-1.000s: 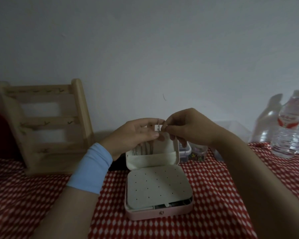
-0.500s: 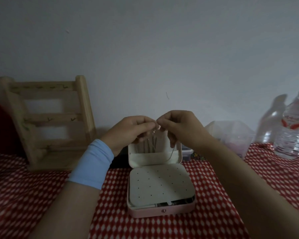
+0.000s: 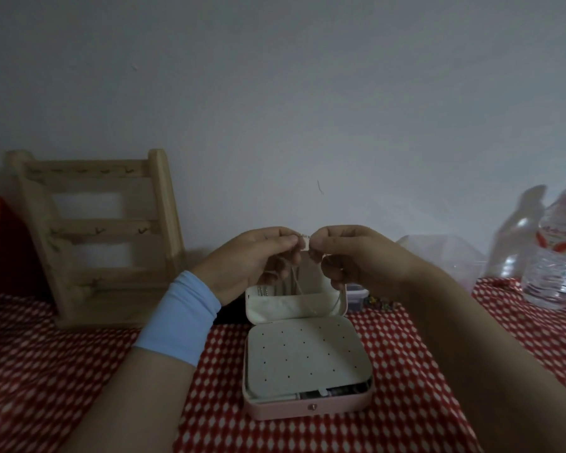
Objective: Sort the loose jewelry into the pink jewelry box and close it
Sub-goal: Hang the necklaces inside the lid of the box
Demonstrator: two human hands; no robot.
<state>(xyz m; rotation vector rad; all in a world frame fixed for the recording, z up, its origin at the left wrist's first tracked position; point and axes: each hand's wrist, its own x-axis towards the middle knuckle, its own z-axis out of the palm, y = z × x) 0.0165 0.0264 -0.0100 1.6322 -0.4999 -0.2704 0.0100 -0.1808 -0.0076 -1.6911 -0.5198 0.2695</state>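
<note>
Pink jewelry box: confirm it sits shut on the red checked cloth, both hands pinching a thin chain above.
Not shut: head view shows the pink jewelry box open on the red checked cloth; left hand and right hand pinch the thin chain above.

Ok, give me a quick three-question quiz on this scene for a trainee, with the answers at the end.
1. What do the left hand and the right hand pinch between them above the box?
2. True or false: the box is shut.
3. Where does the bottle stand? A) on the person's right B) on the person's left C) inside the box

Key
1. A thin chain, which hangs down in front of the lid.
2. False: the lid stands open.
3. A
</note>
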